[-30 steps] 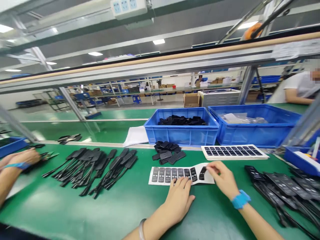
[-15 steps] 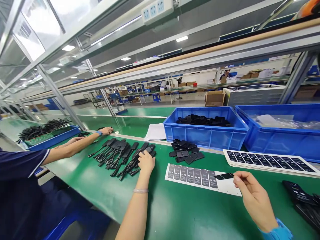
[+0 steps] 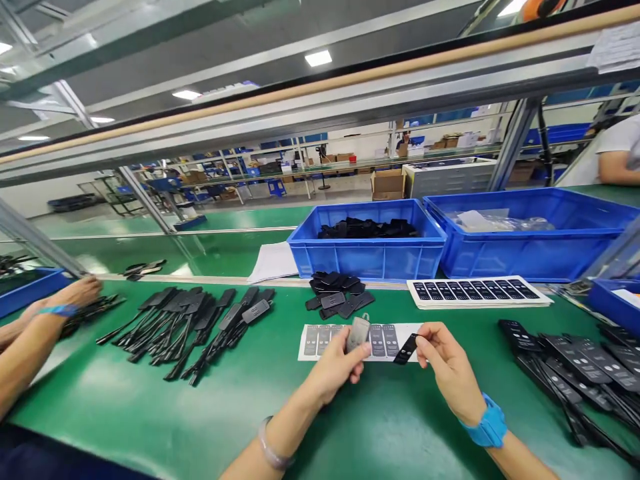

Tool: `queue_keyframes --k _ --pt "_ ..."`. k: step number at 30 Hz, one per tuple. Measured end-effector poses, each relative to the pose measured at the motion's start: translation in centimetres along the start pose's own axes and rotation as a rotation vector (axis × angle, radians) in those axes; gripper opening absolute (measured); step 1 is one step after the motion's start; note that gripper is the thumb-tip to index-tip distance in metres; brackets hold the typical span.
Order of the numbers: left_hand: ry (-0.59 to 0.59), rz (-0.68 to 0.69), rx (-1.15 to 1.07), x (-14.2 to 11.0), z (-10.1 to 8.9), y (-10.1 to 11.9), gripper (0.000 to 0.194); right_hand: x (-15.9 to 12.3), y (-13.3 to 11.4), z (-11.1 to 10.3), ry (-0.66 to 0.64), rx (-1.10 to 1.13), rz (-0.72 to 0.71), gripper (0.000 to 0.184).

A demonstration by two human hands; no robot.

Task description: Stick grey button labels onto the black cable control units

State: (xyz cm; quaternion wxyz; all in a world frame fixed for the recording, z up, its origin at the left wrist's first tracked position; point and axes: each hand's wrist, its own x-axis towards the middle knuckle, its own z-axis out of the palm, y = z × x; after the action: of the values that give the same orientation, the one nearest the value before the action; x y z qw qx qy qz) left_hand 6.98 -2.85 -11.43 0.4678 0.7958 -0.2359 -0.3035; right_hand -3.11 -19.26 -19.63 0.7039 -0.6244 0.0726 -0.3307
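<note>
My left hand [image 3: 336,363] is closed around a small flat grey-black plastic device [image 3: 359,333] with a loop at its top end; whether a cable hangs from it is hidden. Just to the right, my right hand [image 3: 444,357] pinches a black printed label [image 3: 406,349] by one end. Both hands are over a white label sheet [image 3: 311,341] with several grey printed labels on it; the left hand covers part of it. Left of my hands lie dark flat devices with cables [image 3: 185,313] in a fanned pile. Loose dark plastic pieces [image 3: 335,300] lie behind the sheet.
Two blue bins [image 3: 365,260] [image 3: 530,243] stand at the back, one with black parts, one with plastic bags. A stack of label sheets [image 3: 480,293] lies before them. More cabled devices with labels [image 3: 575,360] lie at right. A co-worker's hand [image 3: 80,293] is at far left.
My left hand has left the cabled pile with a device and come over the label sheet. My right hand has brought its label close beside it. The view has turned right.
</note>
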Motion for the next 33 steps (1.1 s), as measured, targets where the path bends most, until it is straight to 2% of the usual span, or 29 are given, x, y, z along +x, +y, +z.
queue_keyframes --k 3,5,9,20,33 --pt "-0.187 -0.071 -0.381 -1.2 2.6 -0.8 0.062 -0.2 -0.3 0.4 -0.009 0.011 0.017 0.030" --pt "-0.240 -0.107 -0.447 -1.7 3.4 -1.0 0.060 -0.4 -0.5 0.6 -0.013 -0.001 0.020 0.030" --pt "-0.294 -0.111 -0.450 -2.2 3.6 -1.0 0.060 -0.7 -0.8 0.9 -0.051 -0.033 0.058 0.030" --pt "-0.319 -0.131 -0.470 -2.7 3.5 -0.6 0.065 -1.1 -1.0 1.4 -0.091 -0.029 0.109 0.028" --pt "-0.366 -0.079 -0.415 -2.9 3.7 -0.7 0.064 -1.3 -1.6 1.6 -0.065 -0.037 0.171 0.028"
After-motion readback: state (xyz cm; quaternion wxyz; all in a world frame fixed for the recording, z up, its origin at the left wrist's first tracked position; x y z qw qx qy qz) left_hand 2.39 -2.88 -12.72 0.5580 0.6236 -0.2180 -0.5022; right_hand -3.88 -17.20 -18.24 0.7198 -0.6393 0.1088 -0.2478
